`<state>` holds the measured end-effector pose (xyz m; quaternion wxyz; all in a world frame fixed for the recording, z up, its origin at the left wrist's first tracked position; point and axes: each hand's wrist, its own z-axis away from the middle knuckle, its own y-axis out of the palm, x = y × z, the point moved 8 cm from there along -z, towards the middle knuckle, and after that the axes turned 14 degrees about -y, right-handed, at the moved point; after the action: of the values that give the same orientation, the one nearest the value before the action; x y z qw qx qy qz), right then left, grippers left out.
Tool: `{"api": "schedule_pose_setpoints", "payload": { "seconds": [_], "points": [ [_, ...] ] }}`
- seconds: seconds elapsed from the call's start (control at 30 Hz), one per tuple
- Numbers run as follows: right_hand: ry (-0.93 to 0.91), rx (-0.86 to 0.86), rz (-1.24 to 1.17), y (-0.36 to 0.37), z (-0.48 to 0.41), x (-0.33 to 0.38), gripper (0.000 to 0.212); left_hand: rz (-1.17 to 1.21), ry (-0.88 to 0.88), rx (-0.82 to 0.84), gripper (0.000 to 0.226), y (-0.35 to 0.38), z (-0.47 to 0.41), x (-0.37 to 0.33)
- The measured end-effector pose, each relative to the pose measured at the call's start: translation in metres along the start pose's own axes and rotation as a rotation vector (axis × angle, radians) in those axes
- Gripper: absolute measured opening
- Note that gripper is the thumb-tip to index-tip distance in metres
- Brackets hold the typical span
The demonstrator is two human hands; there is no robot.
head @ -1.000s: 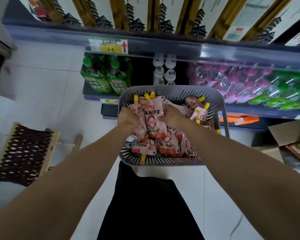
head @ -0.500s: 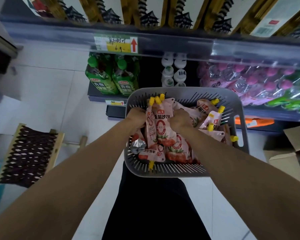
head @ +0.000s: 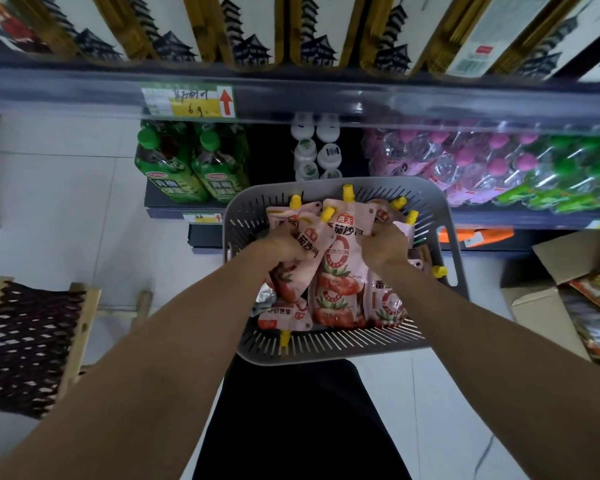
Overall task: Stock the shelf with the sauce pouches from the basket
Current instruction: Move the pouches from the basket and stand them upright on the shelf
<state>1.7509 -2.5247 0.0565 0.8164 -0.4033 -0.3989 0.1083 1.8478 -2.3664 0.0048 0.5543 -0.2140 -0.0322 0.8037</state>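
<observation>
Fingers curled, the left hand [head: 284, 245] and right hand [head: 387, 249] are gripping sauce pouches [head: 343, 268], lifting them higher than before from the grey basket [head: 326, 355], in front of green tea bottles [head: 191, 168].

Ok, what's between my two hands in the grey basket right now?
Head view: a pink, yellow-capped plastic sauce pouch stands between the left hand and right hand; both grip sauce pouches in the grey slotted basket.
</observation>
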Motion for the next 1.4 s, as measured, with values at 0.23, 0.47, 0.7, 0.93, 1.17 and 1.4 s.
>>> {"api": "schedule_pose_setpoints", "payload": {
  "seconds": [0.23, 0.47, 0.7, 0.93, 1.17, 1.4],
  "points": [
    [0.004, -0.018, -0.061, -0.022, 0.009, -0.003, 0.021, -0.166, 0.062, -0.19, 0.052, -0.018, 0.018, -0.01],
    [-0.113, -0.08, -0.088, -0.067, 0.032, 0.029, 0.021, 0.032, 0.07, -0.23, 0.058, -0.048, 0.072, -0.012],
    [-0.157, -0.162, -0.293, -0.138, 0.064, 0.078, 0.013, 0.265, 0.154, -0.124, 0.036, -0.073, 0.172, -0.044],
    [-0.318, -0.303, -0.421, -0.233, 0.106, 0.154, 0.015, 0.333, 0.343, -0.129, 0.049, -0.121, 0.297, -0.098],
    [-0.472, -0.384, -0.556, -0.32, 0.149, 0.238, 0.015, 0.3, 0.559, -0.188, 0.024, -0.176, 0.425, -0.142],
    [-0.611, -0.52, -0.657, -0.401, 0.172, 0.315, 0.017, 0.414, 0.765, -0.291, 0.006, -0.235, 0.529, -0.173]
  ]
}}
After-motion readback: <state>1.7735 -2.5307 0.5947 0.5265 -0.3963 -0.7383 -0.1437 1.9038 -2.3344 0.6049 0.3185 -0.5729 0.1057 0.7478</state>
